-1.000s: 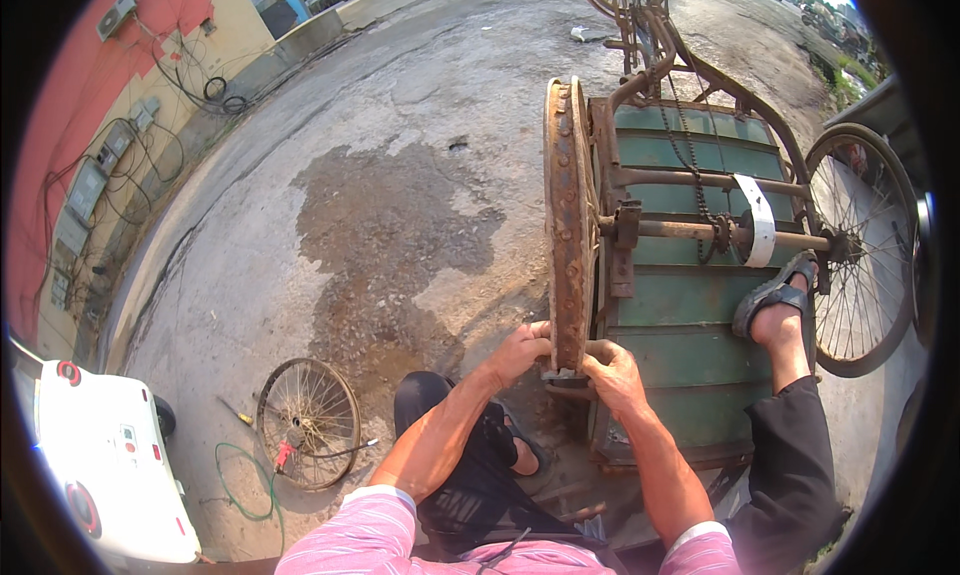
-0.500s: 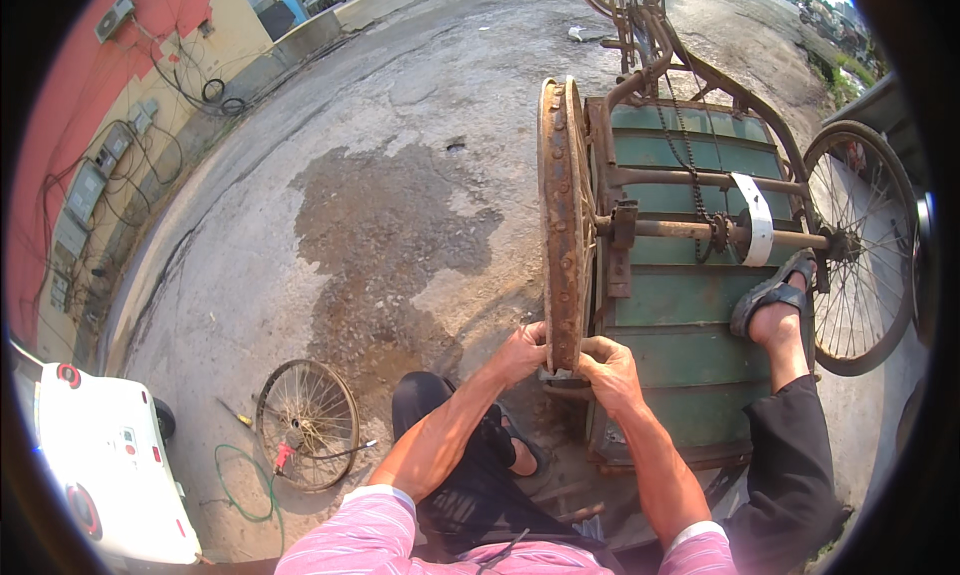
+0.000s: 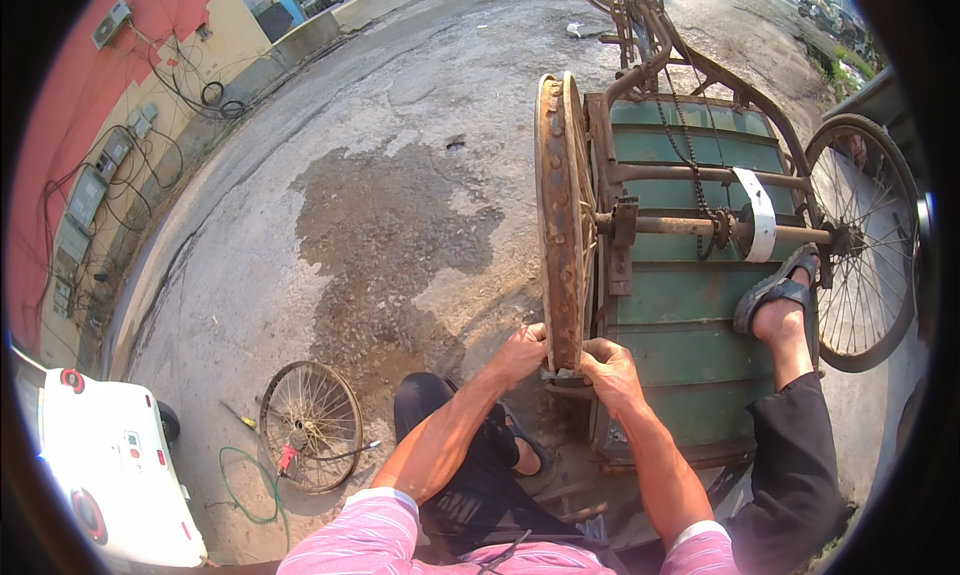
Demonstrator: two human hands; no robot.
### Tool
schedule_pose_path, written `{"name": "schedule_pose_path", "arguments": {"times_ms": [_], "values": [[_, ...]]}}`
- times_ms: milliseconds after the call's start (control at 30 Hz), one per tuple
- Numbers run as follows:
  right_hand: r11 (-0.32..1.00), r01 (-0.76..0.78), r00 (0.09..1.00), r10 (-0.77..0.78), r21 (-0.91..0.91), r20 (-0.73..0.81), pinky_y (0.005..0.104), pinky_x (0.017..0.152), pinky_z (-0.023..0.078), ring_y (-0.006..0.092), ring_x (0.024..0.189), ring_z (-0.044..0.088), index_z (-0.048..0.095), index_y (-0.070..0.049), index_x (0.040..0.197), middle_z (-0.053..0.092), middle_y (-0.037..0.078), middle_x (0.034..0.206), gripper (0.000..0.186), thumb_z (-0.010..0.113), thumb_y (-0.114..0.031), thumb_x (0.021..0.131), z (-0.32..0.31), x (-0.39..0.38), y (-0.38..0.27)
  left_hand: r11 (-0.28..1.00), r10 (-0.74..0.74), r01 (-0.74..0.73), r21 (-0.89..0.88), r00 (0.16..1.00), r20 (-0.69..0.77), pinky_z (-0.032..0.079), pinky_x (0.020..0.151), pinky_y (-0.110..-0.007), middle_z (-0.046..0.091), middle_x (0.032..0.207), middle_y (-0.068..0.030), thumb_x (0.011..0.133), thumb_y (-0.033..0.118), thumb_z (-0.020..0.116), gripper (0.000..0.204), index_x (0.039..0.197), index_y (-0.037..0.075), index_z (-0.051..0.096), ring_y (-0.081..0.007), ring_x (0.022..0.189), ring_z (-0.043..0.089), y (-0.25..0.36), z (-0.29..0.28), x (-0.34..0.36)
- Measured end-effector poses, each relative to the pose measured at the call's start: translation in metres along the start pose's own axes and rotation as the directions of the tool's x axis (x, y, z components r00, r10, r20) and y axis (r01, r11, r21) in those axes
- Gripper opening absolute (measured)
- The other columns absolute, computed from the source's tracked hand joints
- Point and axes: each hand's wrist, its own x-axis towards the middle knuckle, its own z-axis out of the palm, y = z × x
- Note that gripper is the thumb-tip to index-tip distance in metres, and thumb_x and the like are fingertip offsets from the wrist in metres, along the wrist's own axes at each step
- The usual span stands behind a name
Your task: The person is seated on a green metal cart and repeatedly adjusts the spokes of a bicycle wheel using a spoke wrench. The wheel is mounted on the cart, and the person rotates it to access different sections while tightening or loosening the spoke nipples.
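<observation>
A rusty wheel rim [image 3: 562, 205] without a tyre stands edge-on in front of me, mounted on the axle [image 3: 680, 226] of an upturned cargo tricycle. My left hand [image 3: 521, 353] pinches the rim's near end from the left. From the other side, my right hand [image 3: 612, 371] presses its closed fingers against the same end. A small pale grey piece shows just under the rim between my hands; what it is, I cannot make out. The green slatted cart bed [image 3: 690, 295] lies beyond my right hand.
My sandalled foot [image 3: 780, 300] rests on the cart bed near the other spoked wheel [image 3: 862, 243], which has a tyre. A loose wheel [image 3: 311, 425], a green hose [image 3: 240, 505] and a white vehicle [image 3: 118, 470] are at the lower left. A wired wall [image 3: 110, 125] runs along the left.
Both hands keep their hold at the rim's near end. The whole view has shifted slightly; I see no other clear movement.
</observation>
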Motion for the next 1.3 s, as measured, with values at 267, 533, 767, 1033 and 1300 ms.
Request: {"name": "schedule_pose_path", "arguments": {"times_ms": [267, 533, 767, 1033, 1300], "values": [[0.999, 0.001, 1.000, -0.001, 0.035, -0.012, 0.0246, 0.067, 0.047, 0.0062, 0.074, 0.059, 0.077, 0.000, 0.107, 0.072, -0.001, 0.085, 0.023, 0.079, -0.021, 0.098, 0.000, 0.004, 0.010, 0.983, -0.174, 0.179, -0.033, 0.979, 0.109, 0.050, 0.053, -0.027, 0.072, 0.085, -0.0024, 0.099, 0.024, 0.070, 0.031, 0.123, 0.004, 0.077, -0.0083, 0.064, 0.062, 0.000, -0.001, 0.003], [1.000, 0.011, 1.000, -0.010, 0.025, -0.028, 0.0251, 0.068, 0.047, 0.0060, 0.077, 0.059, 0.078, -0.001, 0.108, 0.073, -0.001, 0.088, 0.024, 0.079, -0.023, 0.098, 0.000, 0.005, 0.014, 0.892, -0.146, 0.203, -0.404, 0.975, 0.168, 0.047, 0.049, -0.026, 0.072, 0.084, -0.0037, 0.100, 0.024, 0.072, 0.029, 0.120, 0.003, 0.075, -0.0100, 0.060, 0.062, -0.016, 0.002, 0.011], [0.999, -0.017, 1.000, 0.017, 0.043, 0.014, 0.0265, 0.071, 0.050, 0.0073, 0.079, 0.061, 0.078, -0.002, 0.107, 0.075, 0.000, 0.091, 0.022, 0.081, -0.021, 0.097, -0.001, 0.000, -0.001, 0.961, -0.131, 0.151, -0.231, 0.987, 0.098, 0.051, 0.053, -0.026, 0.073, 0.087, -0.0037, 0.096, 0.025, 0.081, 0.031, 0.116, 0.002, 0.075, -0.0113, 0.066, 0.067, 0.004, -0.002, 0.003], [0.994, 0.064, 0.998, -0.062, 0.087, -0.022, 0.0285, 0.076, 0.055, 0.0106, 0.083, 0.067, 0.075, 0.001, 0.110, 0.074, 0.004, 0.092, 0.026, 0.082, -0.019, 0.095, -0.003, 0.009, 0.020, 0.975, 0.190, -0.188, 0.122, 0.982, -0.002, 0.050, 0.057, -0.028, 0.068, 0.074, 0.0001, 0.101, 0.031, 0.073, 0.027, 0.098, 0.004, 0.073, -0.0080, 0.066, 0.063, 0.010, 0.003, -0.004], [0.973, 0.233, 0.972, -0.232, 0.011, -0.038, 0.0321, 0.083, 0.059, 0.0153, 0.092, 0.070, 0.064, 0.005, 0.136, 0.074, 0.009, 0.109, 0.051, 0.081, -0.017, 0.093, -0.006, 0.023, 0.035, 0.955, 0.144, -0.136, 0.265, 0.990, -0.011, 0.050, 0.058, -0.028, 0.068, 0.073, 0.0003, 0.093, 0.030, 0.079, 0.027, 0.097, 0.003, 0.075, -0.0071, 0.066, 0.061, 0.012, 0.001, -0.006]]}}
